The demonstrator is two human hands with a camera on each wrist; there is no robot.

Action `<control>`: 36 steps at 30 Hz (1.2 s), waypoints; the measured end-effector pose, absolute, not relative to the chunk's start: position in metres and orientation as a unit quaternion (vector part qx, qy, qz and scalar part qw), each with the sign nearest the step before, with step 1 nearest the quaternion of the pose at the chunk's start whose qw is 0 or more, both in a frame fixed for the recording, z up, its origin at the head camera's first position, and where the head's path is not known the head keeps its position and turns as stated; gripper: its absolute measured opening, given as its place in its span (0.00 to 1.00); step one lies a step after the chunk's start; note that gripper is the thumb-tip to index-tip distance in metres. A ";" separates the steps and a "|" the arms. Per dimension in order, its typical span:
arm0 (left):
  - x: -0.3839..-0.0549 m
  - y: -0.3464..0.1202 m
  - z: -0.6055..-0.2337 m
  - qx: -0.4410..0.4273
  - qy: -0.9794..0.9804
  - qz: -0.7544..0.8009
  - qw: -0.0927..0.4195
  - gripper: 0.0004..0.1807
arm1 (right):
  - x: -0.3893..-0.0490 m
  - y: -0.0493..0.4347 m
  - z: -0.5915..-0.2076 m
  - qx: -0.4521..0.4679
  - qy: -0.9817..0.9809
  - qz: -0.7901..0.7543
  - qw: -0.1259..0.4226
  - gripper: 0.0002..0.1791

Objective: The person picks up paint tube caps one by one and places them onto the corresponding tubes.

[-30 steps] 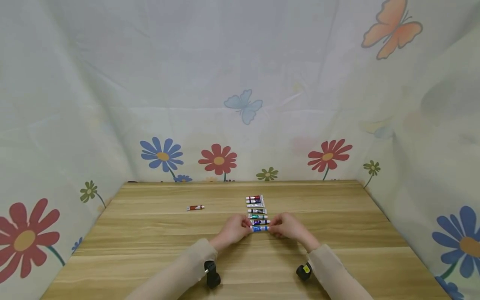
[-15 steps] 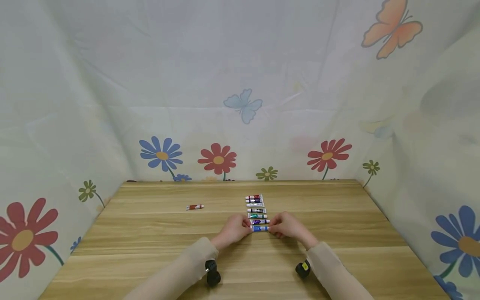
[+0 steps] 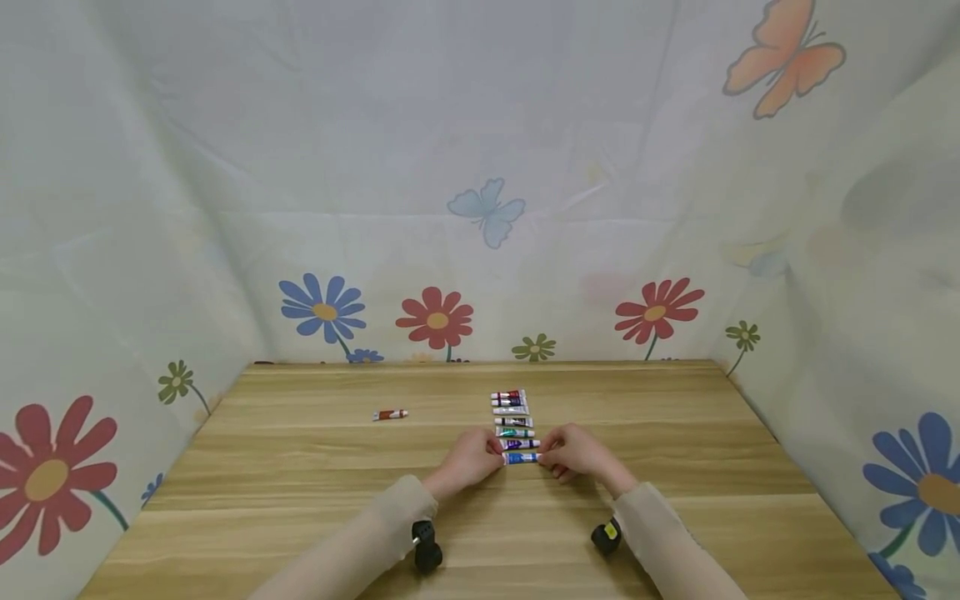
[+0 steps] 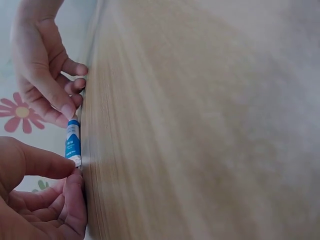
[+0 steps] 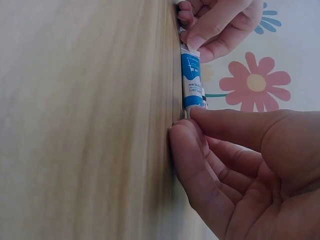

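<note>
A blue-and-white paint tube (image 3: 521, 458) lies crosswise at the near end of a column of paint tubes. My left hand (image 3: 471, 459) pinches its flat crimped end between thumb and forefinger, plain in the left wrist view, where the blue tube (image 4: 73, 140) spans both hands. At the cap end, my right hand (image 3: 576, 451) pinches with thumb and forefinger; the right wrist view shows this hand (image 5: 235, 160) close up. Just beyond lies a purple tube (image 3: 520, 445), then a green tube (image 3: 515, 433) and a black-labelled tube (image 3: 513, 422).
Farther up the column are a silvery-white tube (image 3: 511, 411), a dark violet tube (image 3: 509, 402) and a red tube (image 3: 508, 395). An orange-brown tube (image 3: 390, 415) lies apart to the left on the wooden table (image 3: 315, 467). A flowered curtain (image 3: 585, 250) encloses the back and sides.
Both hands keep their pinch on the blue paint tube, which stays almost in place. The other tubes have not moved.
</note>
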State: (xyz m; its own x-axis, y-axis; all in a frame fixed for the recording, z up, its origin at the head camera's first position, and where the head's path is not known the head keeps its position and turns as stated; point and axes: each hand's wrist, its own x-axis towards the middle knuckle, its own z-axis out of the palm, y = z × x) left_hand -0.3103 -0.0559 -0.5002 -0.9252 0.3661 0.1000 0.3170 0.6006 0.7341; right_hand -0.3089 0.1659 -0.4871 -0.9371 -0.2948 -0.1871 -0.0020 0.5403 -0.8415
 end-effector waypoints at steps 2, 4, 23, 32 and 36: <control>-0.310 -0.056 -0.500 0.192 0.895 0.401 0.030 0.03 | -0.309 0.166 -0.488 -0.084 0.862 -0.475 0.157 0.03; -0.310 -0.056 -0.500 0.194 0.895 0.400 0.029 0.03 | -0.310 0.165 -0.488 -0.081 0.861 -0.476 0.158 0.03; -0.307 -0.056 -0.498 0.189 0.897 0.399 0.032 0.04 | -0.308 0.166 -0.485 -0.059 0.854 -0.488 0.169 0.06; -0.307 -0.056 -0.497 0.187 0.895 0.403 0.041 0.04 | -0.307 0.165 -0.486 -0.055 0.858 -0.485 0.161 0.07; -0.307 -0.056 -0.497 0.190 0.893 0.406 0.041 0.03 | -0.308 0.166 -0.488 -0.052 0.856 -0.488 0.160 0.07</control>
State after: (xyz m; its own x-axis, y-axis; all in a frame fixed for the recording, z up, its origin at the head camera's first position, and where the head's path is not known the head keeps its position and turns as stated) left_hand -0.3067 -0.0565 -0.4965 -0.9247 0.3721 0.0804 0.3052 0.5985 0.7407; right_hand -0.3079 0.1661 -0.4875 -0.9432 -0.2458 -0.2234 0.0668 0.5185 -0.8525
